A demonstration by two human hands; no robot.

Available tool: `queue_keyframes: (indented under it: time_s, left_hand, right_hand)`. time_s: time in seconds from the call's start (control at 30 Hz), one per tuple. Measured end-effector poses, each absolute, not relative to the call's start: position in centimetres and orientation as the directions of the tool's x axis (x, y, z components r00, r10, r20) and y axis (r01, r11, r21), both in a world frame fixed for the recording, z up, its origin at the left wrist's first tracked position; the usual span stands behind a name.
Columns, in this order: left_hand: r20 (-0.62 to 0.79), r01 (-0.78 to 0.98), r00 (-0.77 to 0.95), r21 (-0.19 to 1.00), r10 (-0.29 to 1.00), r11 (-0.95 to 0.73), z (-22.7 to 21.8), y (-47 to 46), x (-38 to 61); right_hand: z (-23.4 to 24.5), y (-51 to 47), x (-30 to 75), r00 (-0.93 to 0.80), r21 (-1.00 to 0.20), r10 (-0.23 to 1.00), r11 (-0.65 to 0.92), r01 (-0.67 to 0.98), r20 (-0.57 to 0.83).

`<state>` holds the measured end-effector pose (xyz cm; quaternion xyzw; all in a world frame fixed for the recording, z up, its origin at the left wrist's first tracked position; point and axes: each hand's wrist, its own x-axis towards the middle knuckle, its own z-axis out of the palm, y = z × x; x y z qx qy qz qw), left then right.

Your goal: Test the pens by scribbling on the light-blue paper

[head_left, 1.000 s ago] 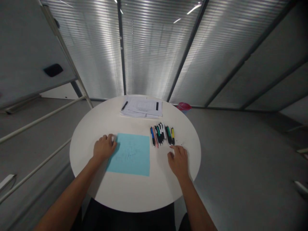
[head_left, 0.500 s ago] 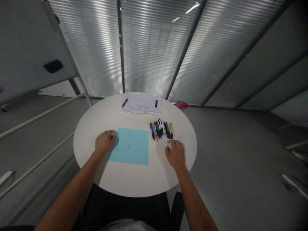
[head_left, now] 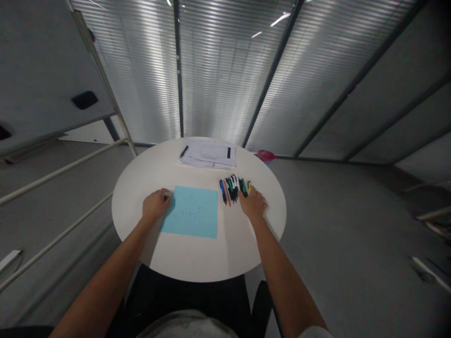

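On the white round table (head_left: 197, 263) lies a light blue sheet of paper (head_left: 193, 213) with faint handwriting. My left hand (head_left: 155, 205) rests by its upper left edge, fingers curled together. A small pale bit shows at those fingertips, too small to name. To the right of the sheet several pens lie side by side, among them a blue pen (head_left: 223, 191) and a pink pen (head_left: 227, 196). My right hand (head_left: 252, 204) is over the right end of this row, fingers apart. It partly covers a green-and-black pen (head_left: 244, 187) and a yellow pen (head_left: 249, 184).
A stack of printed papers (head_left: 207, 154) lies at the table's far side, with a black pen (head_left: 183, 151) on its left. Behind the table stands a glass wall with blinds (head_left: 214, 84). A white metal frame (head_left: 66, 173) is at left, a pink basin (head_left: 266, 155) beyond the table.
My right hand has moved forward and slightly left, from below the pens to over the right-hand ones. My left hand keeps its place by the sheet. The view has shifted slightly.
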<state>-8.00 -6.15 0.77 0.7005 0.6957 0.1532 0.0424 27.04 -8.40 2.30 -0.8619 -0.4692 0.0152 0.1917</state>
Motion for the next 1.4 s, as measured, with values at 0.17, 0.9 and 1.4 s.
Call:
queue_keyframes:
  time_s: [0.17,0.9,1.4]
  left_hand:
    - [0.157,0.966,0.009,0.253,0.988,-0.049,0.8,-6.1,-7.9]
    - [0.159,0.970,0.038,0.230,0.986,-0.074,0.7,-6.3,-8.0]
    - [0.131,0.967,0.018,0.250,0.991,-0.050,1.3,-6.4,-7.8]
  right_hand:
    - [2.6,-6.9,24.9,0.518,-0.320,0.849,-0.465,0.826,0.105]
    - [3.3,-4.4,21.4,0.372,-0.084,0.928,-0.371,0.925,-0.001]
    - [3.7,-3.5,21.3,0.274,-0.155,0.958,-0.284,0.946,-0.081]
